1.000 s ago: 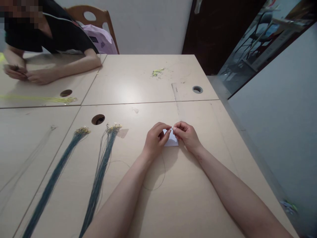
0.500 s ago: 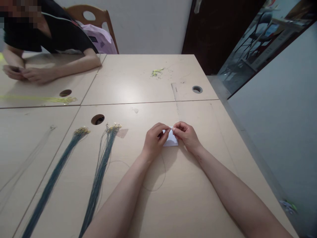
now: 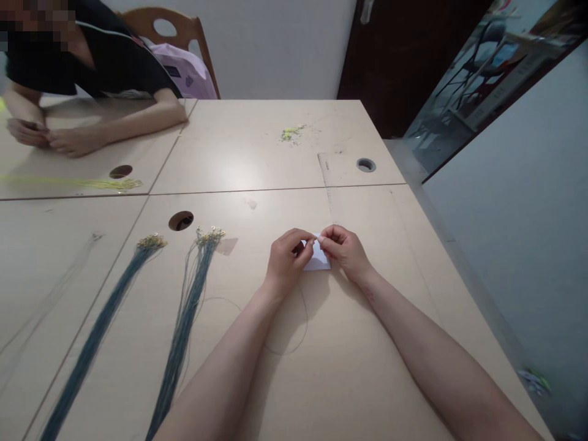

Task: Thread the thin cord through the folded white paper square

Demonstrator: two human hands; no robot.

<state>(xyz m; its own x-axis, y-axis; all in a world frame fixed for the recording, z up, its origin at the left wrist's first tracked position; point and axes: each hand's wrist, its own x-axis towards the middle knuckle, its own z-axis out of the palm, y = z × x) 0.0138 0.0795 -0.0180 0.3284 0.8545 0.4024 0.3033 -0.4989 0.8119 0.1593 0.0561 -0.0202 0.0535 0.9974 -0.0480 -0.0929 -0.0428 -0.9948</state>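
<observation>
My left hand and my right hand meet fingertip to fingertip over a small white card lying on the pale wooden table. Both hands pinch something tiny between thumb and forefinger; I cannot make out what it is. A thin dark cord loops on the table from under my left wrist toward my forearms. Two bundles of blue-green cords with gold clasps at their far ends lie stretched out to my left.
A clear ruler lies past my hands, near a cable hole. Yellow scraps sit further back. Another person sits at the far left, hands together on the table, with yellow cords before them.
My fingertips have shifted slightly while staying pinched together over the card. The other person's hands have moved a little at the far left.
</observation>
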